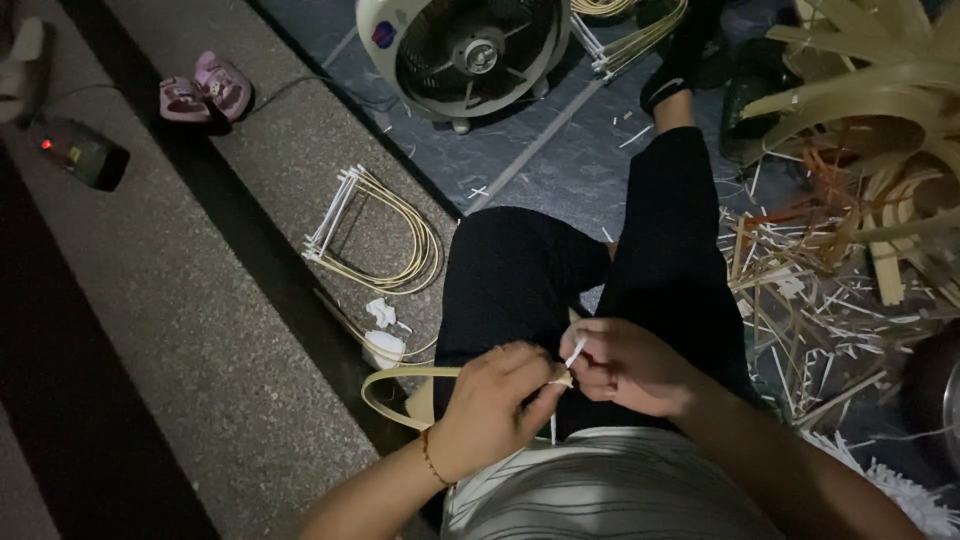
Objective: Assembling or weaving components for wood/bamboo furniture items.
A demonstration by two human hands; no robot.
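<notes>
Bamboo strip (pixel 400 385), thin, light and springy, is bending into a loop over the lap; left hand (pixel 495 400) and right hand (pixel 625 365) are pinching a white tie (pixel 574 352) at its ends.

Bare forearms, no sleeves reaching them. A thin beaded bracelet (pixel 432 458) circles the left wrist. Black trousers (pixel 560 290), a white top with dark stripes (pixel 600 495), a black sock (pixel 672 78).
</notes>
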